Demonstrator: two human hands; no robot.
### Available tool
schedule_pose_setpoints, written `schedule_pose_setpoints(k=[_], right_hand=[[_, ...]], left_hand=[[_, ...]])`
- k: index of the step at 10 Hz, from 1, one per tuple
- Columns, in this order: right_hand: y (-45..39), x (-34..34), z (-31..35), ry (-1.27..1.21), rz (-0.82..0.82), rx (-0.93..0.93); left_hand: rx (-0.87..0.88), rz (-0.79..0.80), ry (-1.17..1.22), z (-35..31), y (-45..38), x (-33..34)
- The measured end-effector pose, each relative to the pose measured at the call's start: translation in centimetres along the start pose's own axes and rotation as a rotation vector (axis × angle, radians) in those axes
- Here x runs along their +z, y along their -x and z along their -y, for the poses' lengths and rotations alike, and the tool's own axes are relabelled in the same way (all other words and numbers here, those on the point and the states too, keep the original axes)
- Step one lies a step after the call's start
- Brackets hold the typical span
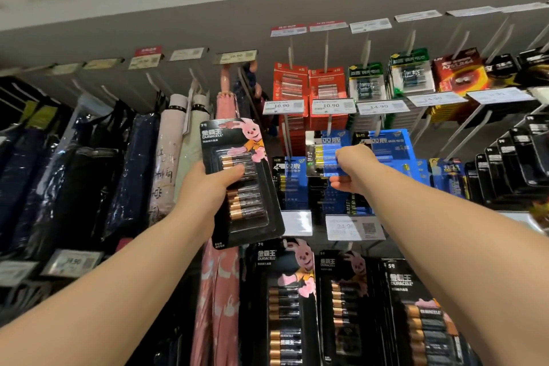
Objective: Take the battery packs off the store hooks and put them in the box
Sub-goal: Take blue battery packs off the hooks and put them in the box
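Hands are both up at the display wall. Left hand [208, 184] is gripping a black Duracell pack [242, 181], thumb across the front, holding it tilted in the air in front of the hanging umbrellas [190, 140]. Right hand [353, 169] is pinching the lower edge of a blue battery pack [325, 154] that's hanging on its hook in the middle row. Red packs [289, 83] are sitting on the hooks above it, more black Duracell packs [285, 300] are hanging below near the wall's bottom edge, and price tags [283, 106] are sticking out at the hook ends.
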State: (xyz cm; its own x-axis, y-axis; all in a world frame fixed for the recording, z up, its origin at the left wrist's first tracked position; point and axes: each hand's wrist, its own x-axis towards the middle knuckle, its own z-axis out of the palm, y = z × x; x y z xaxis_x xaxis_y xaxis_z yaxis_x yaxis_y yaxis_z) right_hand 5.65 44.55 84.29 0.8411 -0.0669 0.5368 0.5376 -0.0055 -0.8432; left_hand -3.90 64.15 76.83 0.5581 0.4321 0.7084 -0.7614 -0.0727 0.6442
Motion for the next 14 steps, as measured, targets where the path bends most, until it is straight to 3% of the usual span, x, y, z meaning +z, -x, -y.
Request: schedule_pose_setpoints(k=[2, 3, 4, 5, 6, 7, 8, 10, 14], right_hand=[[2.3, -1.0, -1.6, 0.318, 0.043, -0.082], [5.0, -2.8, -1.9, 0.376, 0.040, -0.251], [9.6, -3.6, -4.5, 0.610, 0.103, -0.400], [14.5, -2.9, -9.1, 0.816, 0.254, -0.411], [16.5, -1.5, -13.9, 0.768, 0.425, -0.261], [16.8, -0.4, -17.4, 0.574, 0.467, -0.089], [16.8, 0.3, -19.1, 0.531, 0.417, -0.106], [14.9, 1.1, -18.2, 0.418, 0.300, -0.186], [11.2, 2.7, -18.1, 0.395, 0.186, -0.171]], left_hand=[[-0.029, 0.085, -0.021, 1.6, 3.0, -1.5], [-0.050, 0.123, -0.042, 3.9, 5.6, -2.4], [-0.105, 0.151, -0.065, 6.9, 8.7, -3.0], [-0.164, 0.159, -0.088, 9.9, 11.1, -3.2], [-0.227, 0.169, -0.115, 12.5, 13.2, -3.0], [-0.263, 0.143, -0.136, 14.5, 14.2, -2.6], [-0.251, 0.128, -0.199, 15.6, 14.1, -2.2], [-0.045, 0.086, -0.271, 14.4, 12.0, -0.8], [0.053, 0.078, -0.407, 14.8, 8.9, 0.6]])
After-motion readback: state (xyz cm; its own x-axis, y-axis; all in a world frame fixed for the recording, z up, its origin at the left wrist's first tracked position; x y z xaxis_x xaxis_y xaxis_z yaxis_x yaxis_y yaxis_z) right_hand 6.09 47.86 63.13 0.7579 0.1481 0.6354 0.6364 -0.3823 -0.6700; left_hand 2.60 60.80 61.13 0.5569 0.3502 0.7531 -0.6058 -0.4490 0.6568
